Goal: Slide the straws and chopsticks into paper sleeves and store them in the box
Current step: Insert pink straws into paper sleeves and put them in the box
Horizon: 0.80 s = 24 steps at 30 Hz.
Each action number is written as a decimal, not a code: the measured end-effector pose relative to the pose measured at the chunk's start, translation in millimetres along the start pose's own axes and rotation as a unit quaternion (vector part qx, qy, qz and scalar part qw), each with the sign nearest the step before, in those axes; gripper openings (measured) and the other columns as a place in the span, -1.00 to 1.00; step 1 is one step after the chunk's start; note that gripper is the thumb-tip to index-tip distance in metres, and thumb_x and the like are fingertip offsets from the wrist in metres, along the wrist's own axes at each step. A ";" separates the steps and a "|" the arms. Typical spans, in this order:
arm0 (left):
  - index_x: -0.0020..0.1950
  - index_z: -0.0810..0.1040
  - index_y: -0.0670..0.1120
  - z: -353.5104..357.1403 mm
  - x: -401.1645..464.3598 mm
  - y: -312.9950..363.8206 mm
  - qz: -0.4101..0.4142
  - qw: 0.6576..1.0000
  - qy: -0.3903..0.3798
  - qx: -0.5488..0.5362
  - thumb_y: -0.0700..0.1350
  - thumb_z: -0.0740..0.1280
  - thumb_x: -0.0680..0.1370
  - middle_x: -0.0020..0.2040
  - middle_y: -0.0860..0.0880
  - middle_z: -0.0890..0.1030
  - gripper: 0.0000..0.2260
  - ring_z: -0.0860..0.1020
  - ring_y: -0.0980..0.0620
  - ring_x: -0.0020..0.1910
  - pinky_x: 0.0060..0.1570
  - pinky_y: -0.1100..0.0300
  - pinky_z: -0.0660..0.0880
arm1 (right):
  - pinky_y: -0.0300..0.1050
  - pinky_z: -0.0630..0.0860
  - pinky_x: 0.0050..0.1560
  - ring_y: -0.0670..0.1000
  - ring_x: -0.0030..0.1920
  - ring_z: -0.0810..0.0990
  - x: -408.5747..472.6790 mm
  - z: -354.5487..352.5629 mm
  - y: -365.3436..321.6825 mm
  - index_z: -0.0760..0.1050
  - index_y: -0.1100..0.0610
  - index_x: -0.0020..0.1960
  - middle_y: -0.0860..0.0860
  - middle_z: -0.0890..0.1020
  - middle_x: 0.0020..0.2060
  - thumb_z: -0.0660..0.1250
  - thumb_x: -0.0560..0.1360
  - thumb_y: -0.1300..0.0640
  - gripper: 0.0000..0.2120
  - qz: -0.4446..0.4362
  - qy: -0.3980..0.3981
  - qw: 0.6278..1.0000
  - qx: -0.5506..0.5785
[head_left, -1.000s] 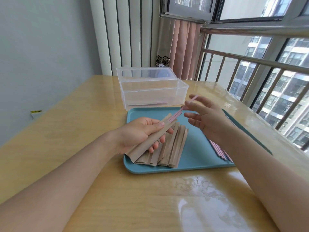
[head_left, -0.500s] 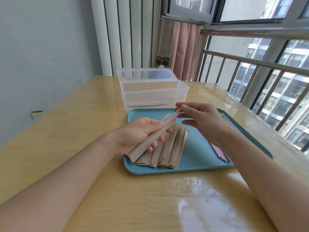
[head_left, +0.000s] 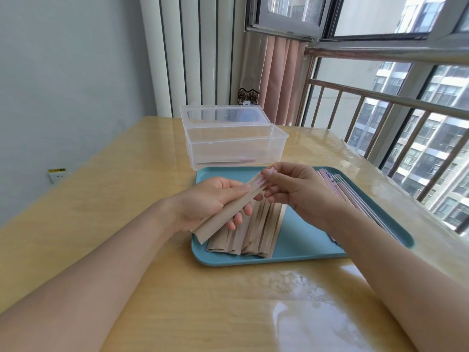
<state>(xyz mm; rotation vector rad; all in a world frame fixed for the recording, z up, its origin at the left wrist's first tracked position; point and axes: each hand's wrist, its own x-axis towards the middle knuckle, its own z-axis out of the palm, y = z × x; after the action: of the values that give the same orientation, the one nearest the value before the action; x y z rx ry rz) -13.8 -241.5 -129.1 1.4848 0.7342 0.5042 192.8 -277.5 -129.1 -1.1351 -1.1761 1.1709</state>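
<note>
My left hand (head_left: 213,199) grips a brown paper sleeve (head_left: 223,214), tilted with its mouth up and to the right. At that mouth my right hand (head_left: 291,189) pinches the tip of a pink straw (head_left: 259,182), which is almost wholly inside the sleeve. A stack of empty brown sleeves (head_left: 253,232) lies on the teal tray (head_left: 299,252) under my hands. More pink straws (head_left: 335,189) lie along the tray's right side. The clear plastic box (head_left: 233,148) stands open behind the tray with one sleeved straw inside.
The tray sits on a glossy wooden table (head_left: 127,224). The box's lid (head_left: 223,116) is folded back toward the wall. A metal window railing (head_left: 396,118) runs along the table's right edge, with a curtain (head_left: 276,80) behind the box.
My right hand has pushed the pink straw down into the sleeve, so only its tip shows now. My left hand has kept the sleeve in place.
</note>
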 end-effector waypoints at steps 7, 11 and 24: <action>0.07 0.59 -0.18 -58.2 17.8 -0.8 0.119 0.915 0.322 -0.213 -0.01 0.21 0.68 -0.10 -0.14 0.62 -0.73 0.64 -0.04 -0.17 -0.03 0.06 0.61 | -0.30 0.62 -0.29 -0.02 -0.35 0.64 43.2 -21.1 -38.3 0.56 0.37 -0.03 0.14 0.58 -0.28 0.37 0.57 0.31 -0.90 0.011 0.182 0.964 0.193; -0.06 0.58 -0.13 -60.9 27.5 -19.1 0.092 0.918 0.350 -0.158 -0.12 0.25 0.66 -0.19 -0.09 0.60 -0.83 0.59 0.00 -0.26 -0.29 0.20 0.57 | -0.22 0.67 -0.25 0.01 -0.31 0.67 96.1 -21.8 -59.6 0.56 0.39 0.04 0.17 0.63 -0.21 0.38 0.56 0.31 -0.87 0.019 0.208 0.962 0.175; -0.23 0.59 0.07 -28.8 14.1 -21.5 0.073 0.837 0.243 0.484 0.43 0.37 0.32 -0.25 0.12 0.58 -0.57 0.54 0.15 -0.26 -0.23 0.17 0.50 | -0.13 0.56 -0.33 0.02 -0.36 0.62 99.0 -37.0 -55.9 0.65 0.29 -0.09 0.16 0.73 -0.22 0.50 0.49 0.05 -0.73 0.071 0.120 0.860 -0.490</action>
<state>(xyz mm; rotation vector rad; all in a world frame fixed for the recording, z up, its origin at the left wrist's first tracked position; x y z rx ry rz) -27.2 -212.3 -150.5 2.4104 1.4154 0.6814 235.7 -183.1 -69.6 -2.0861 -1.5445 0.4408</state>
